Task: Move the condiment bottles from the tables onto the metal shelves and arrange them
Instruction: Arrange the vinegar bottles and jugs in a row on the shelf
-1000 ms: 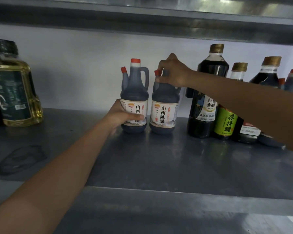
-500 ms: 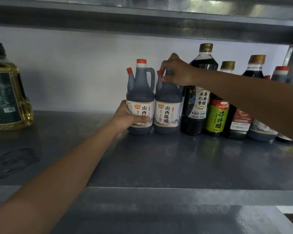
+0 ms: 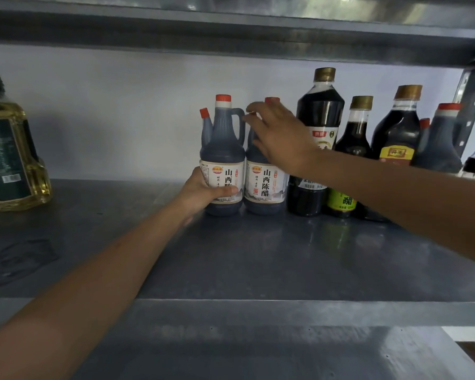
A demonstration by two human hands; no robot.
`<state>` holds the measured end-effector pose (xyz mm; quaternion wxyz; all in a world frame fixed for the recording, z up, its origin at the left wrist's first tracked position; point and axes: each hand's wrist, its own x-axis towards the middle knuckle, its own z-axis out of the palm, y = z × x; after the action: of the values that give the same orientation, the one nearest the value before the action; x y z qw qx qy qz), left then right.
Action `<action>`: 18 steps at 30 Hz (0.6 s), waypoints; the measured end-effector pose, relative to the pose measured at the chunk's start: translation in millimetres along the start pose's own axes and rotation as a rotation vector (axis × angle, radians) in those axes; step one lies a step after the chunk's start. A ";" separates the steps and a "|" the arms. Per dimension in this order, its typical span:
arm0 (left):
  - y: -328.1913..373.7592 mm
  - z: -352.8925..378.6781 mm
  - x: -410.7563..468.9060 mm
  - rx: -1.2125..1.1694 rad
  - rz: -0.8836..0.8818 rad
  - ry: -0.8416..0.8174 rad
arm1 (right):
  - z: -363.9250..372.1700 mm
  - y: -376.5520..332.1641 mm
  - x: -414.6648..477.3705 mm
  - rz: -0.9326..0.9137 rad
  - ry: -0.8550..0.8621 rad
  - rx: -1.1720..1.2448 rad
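Two dark vinegar bottles with red caps and white labels stand side by side on the metal shelf (image 3: 258, 256). My left hand (image 3: 203, 192) grips the lower body of the left vinegar bottle (image 3: 222, 149), thumb across its label. My right hand (image 3: 280, 138) hovers in front of the neck of the right vinegar bottle (image 3: 263, 185), fingers spread and relaxed, holding nothing. Both bottles are upright and touch each other.
To the right stands a row of dark sauce bottles: a tall gold-capped bottle (image 3: 320, 105), a green-labelled bottle (image 3: 353, 149) and others. A large oil jug (image 3: 8, 154) sits at far left. An upper shelf (image 3: 231, 31) hangs overhead; a shelf post (image 3: 472, 105) rises at right.
My right hand has let go of the right vinegar bottle's neck and opened, drawing back slightly. My left hand still holds the left bottle.
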<state>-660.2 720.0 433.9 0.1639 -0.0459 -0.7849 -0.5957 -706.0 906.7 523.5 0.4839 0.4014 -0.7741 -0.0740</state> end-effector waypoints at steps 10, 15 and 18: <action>7.2 31.3 -72.6 0.808 -0.217 0.041 | -19.4 4.2 -155.5 -0.063 -0.285 0.248; 34.1 54.6 -117.4 1.004 -0.066 -0.328 | -51.5 55.4 -236.6 0.334 -0.472 0.563; 47.0 90.3 -116.0 1.041 0.064 -0.502 | -75.4 85.8 -275.5 0.532 -0.499 0.609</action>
<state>-556.6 833.6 419.5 -0.0084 -0.1230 -0.9877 -0.0966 -634.5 1175.5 416.0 0.1454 0.2827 -0.9291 0.1887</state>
